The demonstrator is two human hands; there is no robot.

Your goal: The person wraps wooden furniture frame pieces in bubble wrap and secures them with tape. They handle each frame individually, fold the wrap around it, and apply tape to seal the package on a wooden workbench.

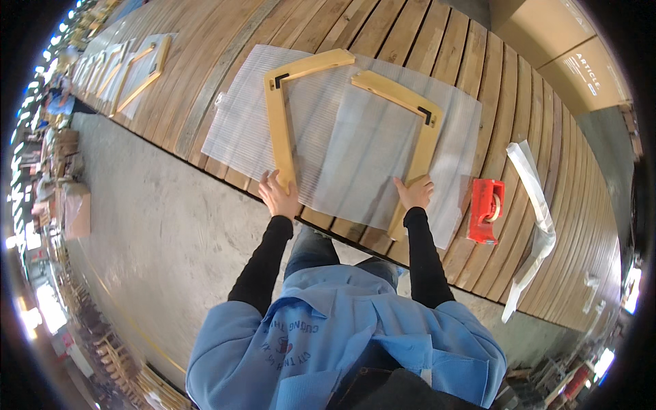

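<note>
Two L-shaped wooden leg pieces lie on translucent white packing foam sheet (236,130) spread over a slatted wooden table. The left wooden leg piece (277,119) has a black bracket at its corner, and my left hand (278,196) grips its lower end near the table's front edge. The right wooden leg piece (421,152) also carries a black corner bracket. My right hand (415,193) is closed around its long part, above the lower end. A second layer of foam lies between the two pieces and partly under the right one.
Right of the foam stands a red tape dispenser (486,210), with a long crumpled white strip (543,236) beyond it. Cardboard boxes (581,75) are stacked at the back right. More wooden pieces (147,75) lie on sheets at the far left, near a person in blue (60,102).
</note>
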